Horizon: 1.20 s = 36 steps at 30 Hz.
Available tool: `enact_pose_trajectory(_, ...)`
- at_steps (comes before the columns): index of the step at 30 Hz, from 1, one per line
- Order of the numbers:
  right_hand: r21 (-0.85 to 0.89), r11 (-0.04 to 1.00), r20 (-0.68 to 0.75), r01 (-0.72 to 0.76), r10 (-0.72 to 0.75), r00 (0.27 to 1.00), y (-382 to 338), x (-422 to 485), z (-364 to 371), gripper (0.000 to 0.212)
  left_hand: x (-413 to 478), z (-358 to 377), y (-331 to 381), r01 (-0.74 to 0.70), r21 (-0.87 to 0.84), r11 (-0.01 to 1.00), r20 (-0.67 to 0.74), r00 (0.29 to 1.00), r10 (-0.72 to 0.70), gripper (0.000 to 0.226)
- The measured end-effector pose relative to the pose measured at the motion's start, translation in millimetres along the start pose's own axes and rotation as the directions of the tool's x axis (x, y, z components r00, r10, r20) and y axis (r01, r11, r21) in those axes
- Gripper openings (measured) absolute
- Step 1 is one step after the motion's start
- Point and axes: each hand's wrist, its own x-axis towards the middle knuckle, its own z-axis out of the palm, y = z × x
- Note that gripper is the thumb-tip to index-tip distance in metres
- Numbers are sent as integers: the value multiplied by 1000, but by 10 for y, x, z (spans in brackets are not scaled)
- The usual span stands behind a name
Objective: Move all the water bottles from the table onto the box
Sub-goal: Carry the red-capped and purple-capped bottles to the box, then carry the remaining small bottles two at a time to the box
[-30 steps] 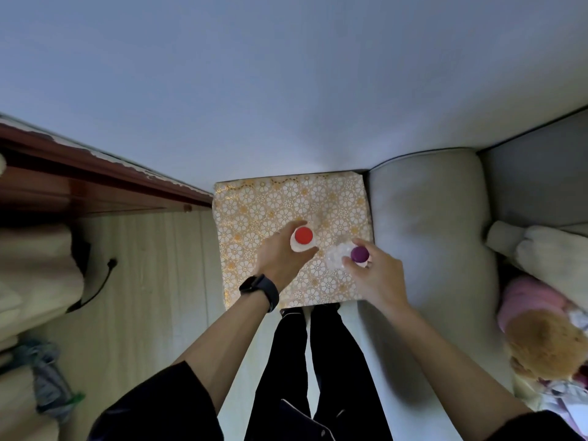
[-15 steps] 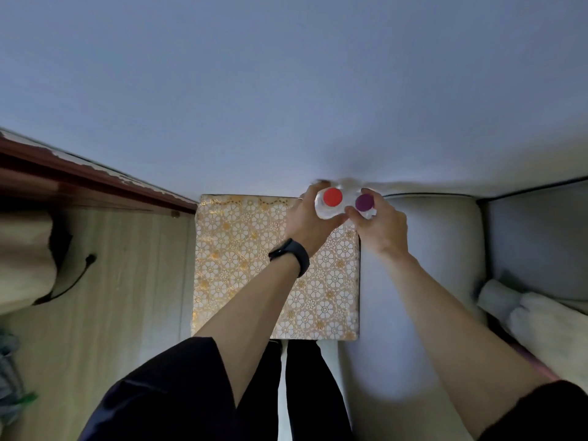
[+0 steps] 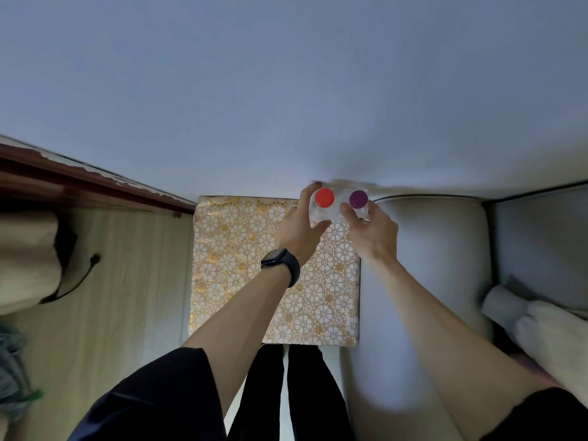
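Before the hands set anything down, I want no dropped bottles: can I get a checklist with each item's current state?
1. Left hand has a grip on the red-capped bottle: ok.
2. Right hand has a grip on the purple-capped bottle: ok.
3. Both caps on: ok.
4. Bottles above the patterned box: not ok, they are at its far right corner.
5. Bottle bases resting on anything: cannot tell.
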Motion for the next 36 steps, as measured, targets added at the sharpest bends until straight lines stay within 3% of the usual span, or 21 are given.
enact_pose_trajectory(6,-70,998,148,-6,17,989,-77,1,-202,62,-39,-72,119,50,-73,996,-26,998,-52,77)
enact_pose_trajectory(11,-85,991,189,-103,117,975,-227,-387,-407,70,-247,-337,209,114,-25,993,99,989,-111,74)
enact_pose_trajectory(13,-143,987,279,-80,118,953,-334,-670,-529,67,-468,-597,281,161,17,987,132,978,-162,70)
enact_pose_trajectory(17,-180,981,450,77,12,893,-659,-1346,-798,45,-1059,-1262,441,182,93,979,157,968,-195,72)
enact_pose_trajectory(22,-287,854,372,433,-317,872,-1328,-2166,-1069,34,-1919,-2243,506,204,208,957,15,977,-211,60)
enact_pose_trajectory(26,-286,676,326,680,-598,732,-1924,-2618,-1068,33,-2532,-2975,465,244,219,945,-186,961,-205,59)
enact_pose_trajectory(30,-276,513,319,813,-749,581,-2523,-3002,-810,33,-3138,-3588,270,301,168,939,-414,886,-210,60)
enact_pose_trajectory(33,-225,358,392,906,-818,421,-2958,-3423,-389,32,-3726,-3973,-38,359,95,929,-580,778,-241,58)
enact_pose_trajectory(36,-123,189,514,974,-828,225,-3252,-4050,208,30,-4591,-4248,-481,457,-9,889,-716,618,-325,55)
